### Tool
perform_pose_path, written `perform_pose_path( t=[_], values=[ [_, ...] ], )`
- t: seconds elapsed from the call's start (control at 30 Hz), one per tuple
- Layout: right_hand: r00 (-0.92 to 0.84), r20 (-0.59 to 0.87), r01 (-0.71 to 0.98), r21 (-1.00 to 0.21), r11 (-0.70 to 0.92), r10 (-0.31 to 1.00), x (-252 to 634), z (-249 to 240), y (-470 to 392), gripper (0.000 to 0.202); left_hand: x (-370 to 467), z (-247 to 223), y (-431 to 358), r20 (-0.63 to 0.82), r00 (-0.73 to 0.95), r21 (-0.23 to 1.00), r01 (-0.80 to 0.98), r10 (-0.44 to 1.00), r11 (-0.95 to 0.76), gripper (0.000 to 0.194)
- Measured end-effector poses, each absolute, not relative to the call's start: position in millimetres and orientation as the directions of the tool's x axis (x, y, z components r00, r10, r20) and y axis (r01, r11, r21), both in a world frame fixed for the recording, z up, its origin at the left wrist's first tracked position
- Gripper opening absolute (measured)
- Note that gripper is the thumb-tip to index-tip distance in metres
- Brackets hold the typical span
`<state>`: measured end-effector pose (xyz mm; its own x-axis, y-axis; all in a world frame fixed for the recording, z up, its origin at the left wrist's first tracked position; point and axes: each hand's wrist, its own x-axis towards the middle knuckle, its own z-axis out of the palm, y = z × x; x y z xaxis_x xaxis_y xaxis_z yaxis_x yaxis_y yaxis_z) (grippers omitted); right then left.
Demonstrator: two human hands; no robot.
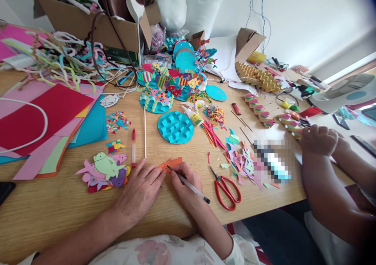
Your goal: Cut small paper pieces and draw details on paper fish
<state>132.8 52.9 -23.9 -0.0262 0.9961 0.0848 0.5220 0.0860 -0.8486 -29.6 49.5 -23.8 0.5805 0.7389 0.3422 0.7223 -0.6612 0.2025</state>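
My right hand (188,182) grips a black pen (190,185) with a clear barrel, its tip on an orange paper cutout (173,164). My left hand (143,190) lies flat with fingers stretched, fingertips at the cutout's left end. Part of the cutout is hidden under the hands. Left of that hand is a pile of paper fish, a green fish (106,166) on top. A red pen (133,148) and a thin wooden stick (145,133) lie just above. Red-handled scissors (226,190) rest to the right of my right hand.
A blue scalloped paper disc (175,127) lies ahead, with decorated fish pieces behind it. Coloured paper sheets (44,120) and pipe cleaners (67,61) cover the left. Paper scraps (242,159) lie right of centre. Another person's arms (329,178) rest at the table's right side.
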Motion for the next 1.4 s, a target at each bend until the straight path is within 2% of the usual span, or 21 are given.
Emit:
perform_pose_path(
  t=[0.53,0.83,1.4],
  values=[
    [-0.027,0.088,0.526,-0.846,0.089,0.996,131.1,-23.3,53.3,0.010,-29.7,-23.4,49.3,0.331,0.584,0.188,0.729,0.741,-0.658,0.028],
    [-0.032,0.087,0.533,-0.841,0.090,0.996,131.5,-27.5,52.6,0.011,-28.9,-24.9,47.4,0.307,0.567,0.225,0.738,0.765,-0.637,0.028],
    [-0.023,0.137,0.597,-0.792,0.124,0.990,132.5,-24.2,51.7,0.009,-28.1,-23.1,49.2,0.375,0.575,0.167,0.730,0.728,-0.663,0.029]
  ],
)
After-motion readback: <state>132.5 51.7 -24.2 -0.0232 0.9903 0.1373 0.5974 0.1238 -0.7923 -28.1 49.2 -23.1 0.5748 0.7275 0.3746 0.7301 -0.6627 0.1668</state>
